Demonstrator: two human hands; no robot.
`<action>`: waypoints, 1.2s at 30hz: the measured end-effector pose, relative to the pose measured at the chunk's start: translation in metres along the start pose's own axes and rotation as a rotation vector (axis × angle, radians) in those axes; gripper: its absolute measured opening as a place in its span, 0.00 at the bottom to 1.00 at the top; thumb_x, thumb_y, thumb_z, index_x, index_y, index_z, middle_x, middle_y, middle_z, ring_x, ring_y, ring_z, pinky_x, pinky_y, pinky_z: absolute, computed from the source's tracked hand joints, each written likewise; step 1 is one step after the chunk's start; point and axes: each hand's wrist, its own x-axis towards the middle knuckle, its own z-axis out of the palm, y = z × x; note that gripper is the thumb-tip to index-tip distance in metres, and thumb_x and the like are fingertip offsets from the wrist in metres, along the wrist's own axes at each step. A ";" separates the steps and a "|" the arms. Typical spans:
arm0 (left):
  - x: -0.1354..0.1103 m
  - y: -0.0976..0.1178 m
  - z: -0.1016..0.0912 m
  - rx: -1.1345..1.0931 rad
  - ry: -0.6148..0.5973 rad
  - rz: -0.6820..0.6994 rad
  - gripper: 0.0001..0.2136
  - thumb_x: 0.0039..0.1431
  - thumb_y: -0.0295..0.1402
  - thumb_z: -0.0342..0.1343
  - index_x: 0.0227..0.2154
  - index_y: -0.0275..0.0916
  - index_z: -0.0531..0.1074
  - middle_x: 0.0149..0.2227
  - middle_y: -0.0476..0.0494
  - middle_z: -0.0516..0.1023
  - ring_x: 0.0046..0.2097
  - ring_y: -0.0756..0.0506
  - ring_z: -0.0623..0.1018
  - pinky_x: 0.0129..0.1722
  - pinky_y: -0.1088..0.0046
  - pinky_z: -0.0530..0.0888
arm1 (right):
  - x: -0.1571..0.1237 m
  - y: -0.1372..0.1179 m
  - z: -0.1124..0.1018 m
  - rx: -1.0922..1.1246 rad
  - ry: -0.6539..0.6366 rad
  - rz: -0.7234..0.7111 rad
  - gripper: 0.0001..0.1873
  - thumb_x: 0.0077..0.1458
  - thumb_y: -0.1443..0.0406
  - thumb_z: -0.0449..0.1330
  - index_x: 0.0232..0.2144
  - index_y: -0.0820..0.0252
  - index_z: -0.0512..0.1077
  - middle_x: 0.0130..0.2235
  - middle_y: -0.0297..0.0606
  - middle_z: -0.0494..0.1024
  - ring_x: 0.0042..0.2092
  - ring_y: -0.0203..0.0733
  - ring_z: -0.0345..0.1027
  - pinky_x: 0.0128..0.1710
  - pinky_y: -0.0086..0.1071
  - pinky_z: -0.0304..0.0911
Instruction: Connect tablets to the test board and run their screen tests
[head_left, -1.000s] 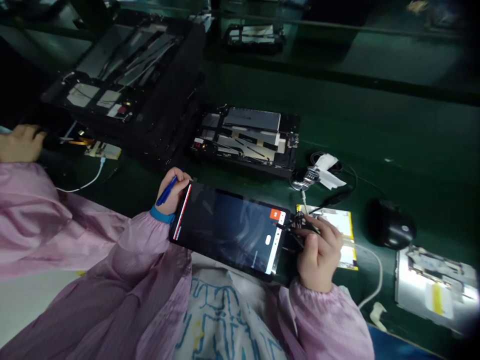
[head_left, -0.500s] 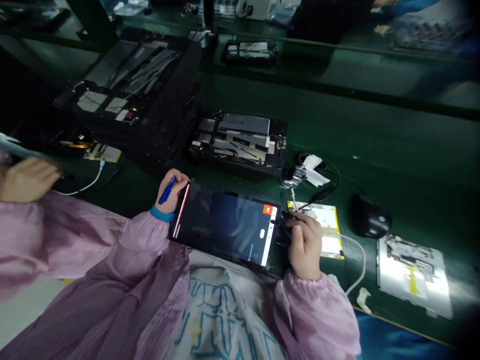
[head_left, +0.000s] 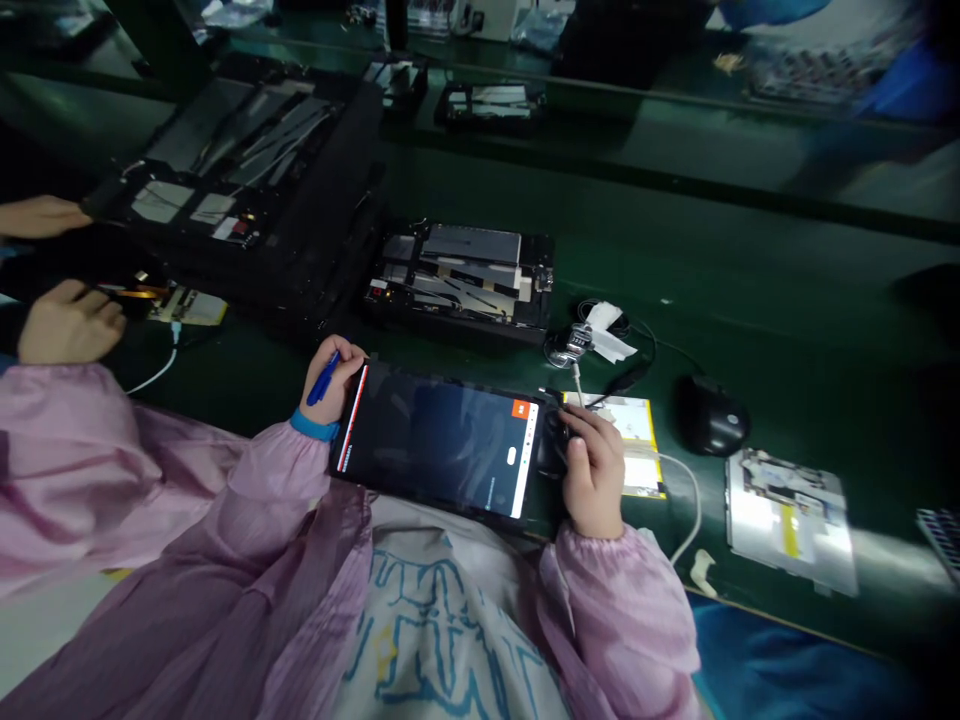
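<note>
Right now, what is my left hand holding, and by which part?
Your left hand holds a blue pen by its shaft, between the fingers, while resting against the red-lined edge of the tablet.

A computer mouse (head_left: 711, 416) lies right of the tablet (head_left: 435, 445), a disassembled tablet (head_left: 459, 280) behind it.

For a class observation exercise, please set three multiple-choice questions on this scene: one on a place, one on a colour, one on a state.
1. Where is the black computer mouse?
A) Right of the yellow-edged card
B) Under the tablet
C) In a hand

2. What colour is the pen in the left hand?
A) Red
B) Blue
C) Green

3. What state is the tablet in?
A) Face down
B) In a closed case
C) Face up, screen lit

Answers:
1 A, it lies past the card's right edge.
2 B, its blue barrel shows at the fingers.
3 C, an orange tag glows on-screen.
</note>
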 end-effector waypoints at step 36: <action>0.001 -0.003 -0.002 0.001 -0.011 0.002 0.12 0.45 0.28 0.61 0.25 0.39 0.60 0.27 0.51 0.72 0.28 0.51 0.70 0.28 0.75 0.65 | 0.000 0.000 -0.001 0.038 -0.093 0.044 0.22 0.61 0.55 0.49 0.54 0.57 0.64 0.60 0.48 0.63 0.63 0.53 0.53 0.61 0.58 0.49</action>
